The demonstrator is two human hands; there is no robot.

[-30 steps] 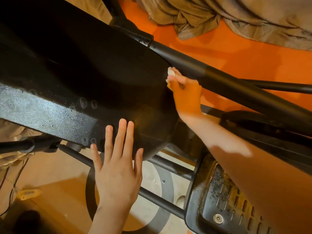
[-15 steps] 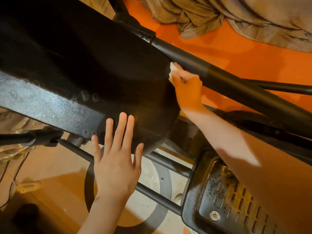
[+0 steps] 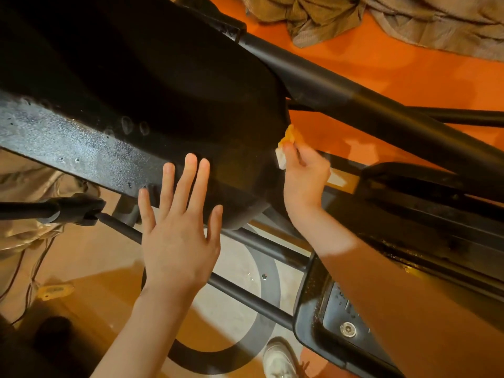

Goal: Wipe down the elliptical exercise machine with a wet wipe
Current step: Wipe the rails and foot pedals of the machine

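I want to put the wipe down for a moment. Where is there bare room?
Free: the orange floor between the thick black bar and the crumpled cloth; also the pale floor between the two thin bars by the left hand. Crowded: around the right hand and wipe, between the black housing and pedal.

— How much of the elliptical machine (image 3: 141,85) shows?

— Only part. Its black housing runs off the top and left edges, and the upper half is too dark to read.

— The wet wipe (image 3: 282,156)?

— Mostly hidden in the right hand (image 3: 305,178); just a folded end sticks out past the fingers.

— The foot pedal (image 3: 338,323)?

— The right forearm covers much of it, and the bottom edge cuts it off.

— Anything else?

— A shoe (image 3: 278,358) is cropped at the bottom, and the crumpled cloth (image 3: 381,20) runs off the top.
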